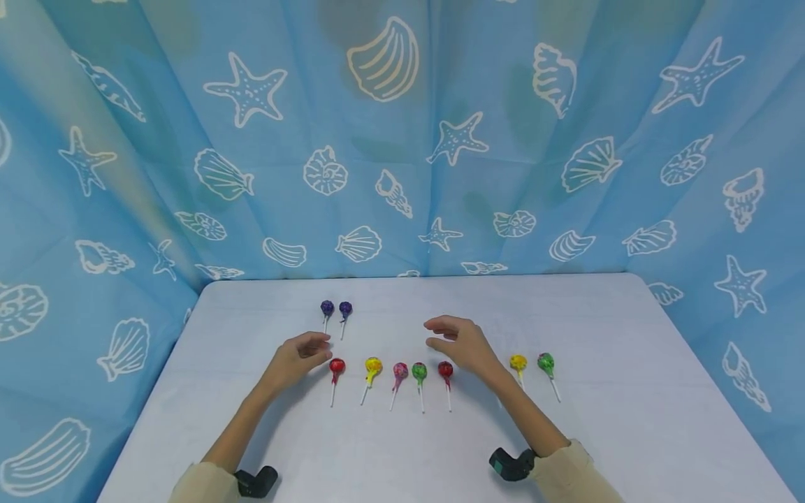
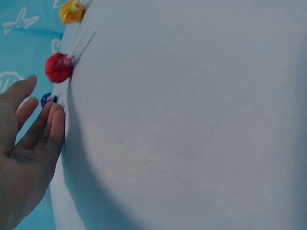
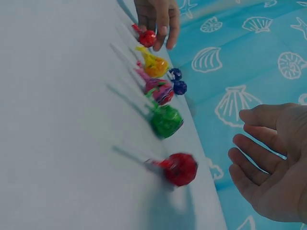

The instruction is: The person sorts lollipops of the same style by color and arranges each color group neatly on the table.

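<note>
My left hand (image 1: 297,361), fingers loosely bent and holding nothing, hovers just left of a red lollipop (image 1: 337,366). Two purple lollipops (image 1: 327,308) lie side by side a little beyond its fingertips. My right hand (image 1: 462,344) is relaxed too, above a dark red lollipop (image 1: 446,369), with its thumb apart from the fingers. Between the hands a row continues with a yellow lollipop (image 1: 374,366), a pink one (image 1: 400,372) and a green lollipop (image 1: 419,372). In the right wrist view the right palm (image 3: 283,167) shows bare.
Right of the right forearm lie another yellow lollipop (image 1: 518,362), its stick partly hidden by the arm, and another green lollipop (image 1: 546,363). All rest on a white table (image 1: 377,454). A blue curtain (image 1: 377,140) with shell prints hangs behind the table's far edge.
</note>
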Available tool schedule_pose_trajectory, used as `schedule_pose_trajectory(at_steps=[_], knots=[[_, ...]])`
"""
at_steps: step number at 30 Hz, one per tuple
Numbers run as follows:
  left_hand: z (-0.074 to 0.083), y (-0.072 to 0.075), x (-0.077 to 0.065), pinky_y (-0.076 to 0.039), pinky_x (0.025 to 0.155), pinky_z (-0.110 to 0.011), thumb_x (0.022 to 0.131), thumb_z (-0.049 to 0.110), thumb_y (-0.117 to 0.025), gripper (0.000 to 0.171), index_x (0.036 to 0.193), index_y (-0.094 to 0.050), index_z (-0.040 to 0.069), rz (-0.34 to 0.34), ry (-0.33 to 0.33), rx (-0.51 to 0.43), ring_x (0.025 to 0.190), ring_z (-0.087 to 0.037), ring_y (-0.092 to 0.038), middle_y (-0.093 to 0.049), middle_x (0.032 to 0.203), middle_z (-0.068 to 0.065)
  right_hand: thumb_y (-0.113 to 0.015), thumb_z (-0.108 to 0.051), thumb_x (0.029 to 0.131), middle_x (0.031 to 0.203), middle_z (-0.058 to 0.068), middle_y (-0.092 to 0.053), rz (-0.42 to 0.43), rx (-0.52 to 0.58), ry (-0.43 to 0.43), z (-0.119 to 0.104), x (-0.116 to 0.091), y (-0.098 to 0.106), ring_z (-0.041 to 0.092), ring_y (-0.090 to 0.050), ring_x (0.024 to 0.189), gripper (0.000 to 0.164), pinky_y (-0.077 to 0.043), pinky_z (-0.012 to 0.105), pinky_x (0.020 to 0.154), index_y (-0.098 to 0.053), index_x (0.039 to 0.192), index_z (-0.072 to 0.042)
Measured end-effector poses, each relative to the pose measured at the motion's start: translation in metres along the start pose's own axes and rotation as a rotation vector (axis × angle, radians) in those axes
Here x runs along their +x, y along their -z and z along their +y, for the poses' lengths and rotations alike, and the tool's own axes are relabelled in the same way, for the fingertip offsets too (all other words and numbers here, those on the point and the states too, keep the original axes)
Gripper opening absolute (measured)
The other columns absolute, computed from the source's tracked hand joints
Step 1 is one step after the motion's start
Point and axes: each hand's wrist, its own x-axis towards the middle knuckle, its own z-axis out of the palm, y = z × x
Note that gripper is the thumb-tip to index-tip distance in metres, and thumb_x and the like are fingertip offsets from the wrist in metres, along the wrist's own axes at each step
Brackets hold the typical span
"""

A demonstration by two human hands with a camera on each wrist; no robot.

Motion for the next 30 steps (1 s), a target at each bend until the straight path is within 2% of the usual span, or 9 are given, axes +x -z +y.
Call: schedule_pose_trajectory(at_steps=[3,11,22,30], knots=[[0.004,-0.003,-0.005,-0.053,0.093,-0.042,0.09,0.014,-0.075,0.037,0.125,-0.066,0.004,-0.007,-0.007,0.031,0.103,-0.026,-0.066,-0.07,0.11,-0.007,-0.073,-0.012,0.091,0.122,0.008,-0.068,0.013,0.01,-0.029,0.006,-0.011,0.002,0.028,-0.062,0.116,0.032,-0.049,0.042,0.099,-0.069,0.122,-0.006],[0.007,-0.006,-0.011,-0.054,0.091,-0.041,0.088,0.01,-0.076,0.036,0.122,-0.068,0.003,-0.027,-0.035,0.039,0.099,-0.024,-0.067,-0.07,0.105,-0.004,-0.072,-0.011,0.091,0.126,0.01,-0.066,0.056,-0.006,-0.073,0.018,-0.03,-0.001,0.031,-0.06,0.12,0.032,-0.049,0.043,0.099,-0.069,0.123,-0.008],[0.01,-0.009,-0.015,-0.056,0.086,-0.034,0.089,0.011,-0.076,0.03,0.118,-0.071,0.004,-0.049,-0.018,0.049,0.09,-0.018,-0.064,-0.069,0.096,0.001,-0.076,-0.007,0.087,0.118,0.01,-0.069,0.084,-0.032,-0.066,0.029,-0.043,-0.013,0.03,-0.064,0.113,0.03,-0.051,0.043,0.096,-0.071,0.117,-0.006],[0.011,-0.009,-0.017,-0.056,0.082,-0.029,0.088,0.007,-0.075,0.027,0.115,-0.072,0.002,-0.058,-0.024,0.051,0.085,-0.017,-0.063,-0.069,0.093,0.0,-0.076,-0.004,0.087,0.118,0.01,-0.069,0.097,-0.019,-0.073,0.034,-0.047,-0.017,0.028,-0.065,0.111,0.031,-0.052,0.041,0.094,-0.07,0.118,-0.005]])
